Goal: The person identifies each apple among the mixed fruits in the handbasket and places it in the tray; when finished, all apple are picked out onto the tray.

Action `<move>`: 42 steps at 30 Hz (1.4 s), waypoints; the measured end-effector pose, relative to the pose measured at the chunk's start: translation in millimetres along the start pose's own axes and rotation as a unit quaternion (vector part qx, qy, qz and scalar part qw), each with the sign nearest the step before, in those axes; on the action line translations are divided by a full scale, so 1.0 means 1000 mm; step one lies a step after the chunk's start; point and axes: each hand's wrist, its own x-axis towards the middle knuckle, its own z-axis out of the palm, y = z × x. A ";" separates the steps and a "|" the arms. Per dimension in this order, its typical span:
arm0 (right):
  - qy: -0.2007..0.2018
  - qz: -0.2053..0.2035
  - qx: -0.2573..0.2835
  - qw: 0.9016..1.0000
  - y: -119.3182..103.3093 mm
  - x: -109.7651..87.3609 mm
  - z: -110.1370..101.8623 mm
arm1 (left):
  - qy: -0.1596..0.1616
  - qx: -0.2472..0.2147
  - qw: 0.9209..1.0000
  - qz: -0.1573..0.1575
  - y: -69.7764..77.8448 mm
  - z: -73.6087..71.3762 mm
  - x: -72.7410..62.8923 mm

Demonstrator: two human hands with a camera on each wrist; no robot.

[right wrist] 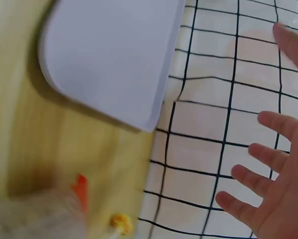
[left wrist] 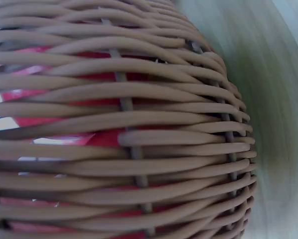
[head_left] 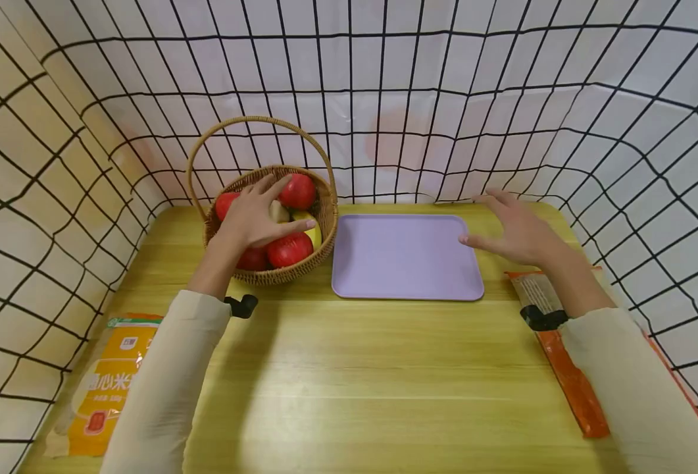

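Observation:
My left hand (head_left: 258, 214) hovers over a wicker basket (head_left: 266, 276) with a tall hoop handle, fingers spread and nothing held. Red fruits that look like apples (head_left: 289, 249) fill the basket, along with a yellow fruit (head_left: 316, 236) and a pale one (head_left: 278, 211) partly covered by the hand. The left wrist view is taken up by the basket's woven side (left wrist: 179, 119), with red showing through the gaps. To the right of a lilac tray (head_left: 408, 257), my right hand (head_left: 517, 227) is raised in the air, fingers apart and grasping nothing.
A yellow food packet (head_left: 112, 382) lies at the left, partly under the left sleeve. An orange and clear packet (head_left: 573, 382) lies below the right forearm. White cloth with a black grid (head_left: 408, 112) walls the wooden table (head_left: 349, 382) at back and sides.

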 end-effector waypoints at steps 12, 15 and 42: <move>0.027 0.007 0.122 0.992 0.001 -0.031 0.053 | -0.024 -0.096 0.995 -0.004 0.002 0.002 -0.028; 0.038 -0.001 0.132 0.990 0.001 -0.035 0.062 | -0.025 -0.109 0.994 0.007 0.004 0.002 -0.032; 0.070 0.064 0.128 0.987 0.009 -0.036 0.111 | -0.036 -0.061 0.997 0.000 0.005 0.014 -0.055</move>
